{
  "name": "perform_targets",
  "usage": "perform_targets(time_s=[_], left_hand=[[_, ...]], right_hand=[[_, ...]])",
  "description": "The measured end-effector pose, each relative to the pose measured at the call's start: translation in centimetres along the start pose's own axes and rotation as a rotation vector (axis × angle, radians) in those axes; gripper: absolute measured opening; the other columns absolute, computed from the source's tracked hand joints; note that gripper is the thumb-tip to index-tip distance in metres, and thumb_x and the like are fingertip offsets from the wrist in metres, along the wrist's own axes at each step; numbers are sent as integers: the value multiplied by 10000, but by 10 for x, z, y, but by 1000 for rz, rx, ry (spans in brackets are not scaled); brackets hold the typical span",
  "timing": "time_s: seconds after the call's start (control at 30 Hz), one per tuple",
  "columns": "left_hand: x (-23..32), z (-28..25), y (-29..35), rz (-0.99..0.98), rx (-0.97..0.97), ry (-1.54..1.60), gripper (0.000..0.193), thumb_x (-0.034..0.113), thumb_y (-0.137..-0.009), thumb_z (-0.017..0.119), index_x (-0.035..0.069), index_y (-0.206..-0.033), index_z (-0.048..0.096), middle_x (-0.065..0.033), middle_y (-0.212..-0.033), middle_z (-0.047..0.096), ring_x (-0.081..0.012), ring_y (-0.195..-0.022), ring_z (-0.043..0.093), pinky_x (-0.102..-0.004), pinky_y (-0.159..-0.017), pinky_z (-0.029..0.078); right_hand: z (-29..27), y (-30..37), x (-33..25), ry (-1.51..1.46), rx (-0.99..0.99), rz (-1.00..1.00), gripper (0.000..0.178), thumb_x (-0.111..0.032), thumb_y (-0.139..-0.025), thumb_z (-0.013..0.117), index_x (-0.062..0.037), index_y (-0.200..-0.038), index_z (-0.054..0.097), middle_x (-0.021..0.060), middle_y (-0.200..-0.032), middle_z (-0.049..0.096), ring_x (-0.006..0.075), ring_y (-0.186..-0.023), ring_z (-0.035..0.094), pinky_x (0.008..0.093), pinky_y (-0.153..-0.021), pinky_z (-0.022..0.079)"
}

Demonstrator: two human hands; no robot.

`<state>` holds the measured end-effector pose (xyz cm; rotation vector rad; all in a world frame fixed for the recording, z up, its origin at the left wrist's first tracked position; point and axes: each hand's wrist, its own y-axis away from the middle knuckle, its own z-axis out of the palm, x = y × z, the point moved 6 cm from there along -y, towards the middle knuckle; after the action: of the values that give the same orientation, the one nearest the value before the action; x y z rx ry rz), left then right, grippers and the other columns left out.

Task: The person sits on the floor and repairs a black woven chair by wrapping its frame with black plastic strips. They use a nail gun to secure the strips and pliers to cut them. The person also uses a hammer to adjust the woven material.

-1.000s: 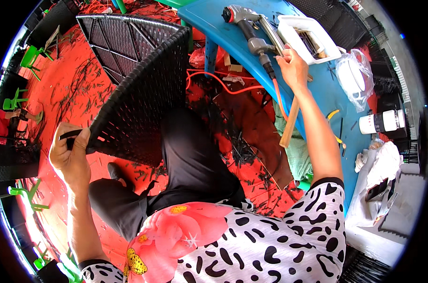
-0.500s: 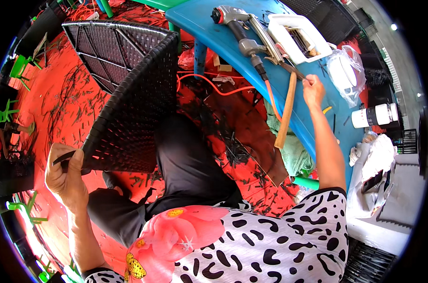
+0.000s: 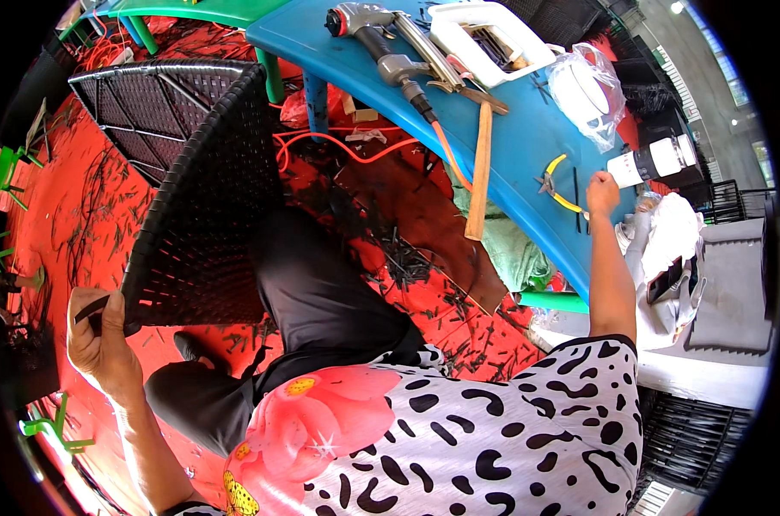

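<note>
My left hand (image 3: 106,348) pinches a thin dark strip (image 3: 89,308) at the lower corner of a black woven wicker panel (image 3: 209,189). The panel stands tilted against my leg. My right hand (image 3: 603,194) is over the right side of the blue table (image 3: 527,172), its fingers curled; what they hold, if anything, is hidden. Close to it lie yellow-handled pliers (image 3: 551,182) and a thin black strip (image 3: 577,198). A white jar with a black band (image 3: 652,162) is just beyond that hand. Farther left on the table rests a hammer (image 3: 480,172), its wooden handle overhanging the edge.
On the table are a pneumatic nail gun (image 3: 390,56) with an orange hose (image 3: 450,155), a white tray (image 3: 493,43) and a plastic bag (image 3: 587,95). Black scraps litter the red floor (image 3: 89,224). A green cloth (image 3: 510,245) hangs below the table edge.
My right hand has left the hammer and moved right and nearer, beside the pliers. The hammer stays on the table. My left hand keeps its pinch on the strip. The whole view has shifted.
</note>
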<state>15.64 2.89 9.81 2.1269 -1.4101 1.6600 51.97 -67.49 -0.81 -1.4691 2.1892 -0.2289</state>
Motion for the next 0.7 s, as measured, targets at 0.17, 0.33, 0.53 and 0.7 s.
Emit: perform_targets(time_s=[0.17,0.33,0.53,0.7], left_hand=[[-4,1,-2,22,-8,-4,119,8,-827,609,17,-750,519,29,-720,419,-39,-621,345,-162,-554,283],[-1,3,-2,16,13,57,109,-4,-822,599,8,-742,527,24,-700,429,-37,-600,357,-173,-534,287],[21,4,-5,-56,61,-91,107,-27,-769,618,12,-704,542,23,-633,454,-40,-572,398,-183,-525,318],[10,2,-5,46,38,-27,117,-27,-753,630,10,-698,533,-9,-614,484,-61,-559,420,-206,-528,343]], right_hand=[[-6,16,19,114,9,-81,163,-194,-767,600,-73,-867,642,131,-851,654,303,-806,619,383,-731,472],[21,46,-68,-220,-229,-151,303,-325,-767,633,-53,-899,636,164,-871,649,321,-840,621,408,-745,475],[49,105,-234,64,-452,-480,783,-590,-710,646,29,-1163,491,253,-948,614,399,-944,589,449,-768,456],[47,102,-242,-29,-311,-537,597,-514,-730,654,-14,-1034,532,222,-904,631,376,-881,613,430,-719,471]])
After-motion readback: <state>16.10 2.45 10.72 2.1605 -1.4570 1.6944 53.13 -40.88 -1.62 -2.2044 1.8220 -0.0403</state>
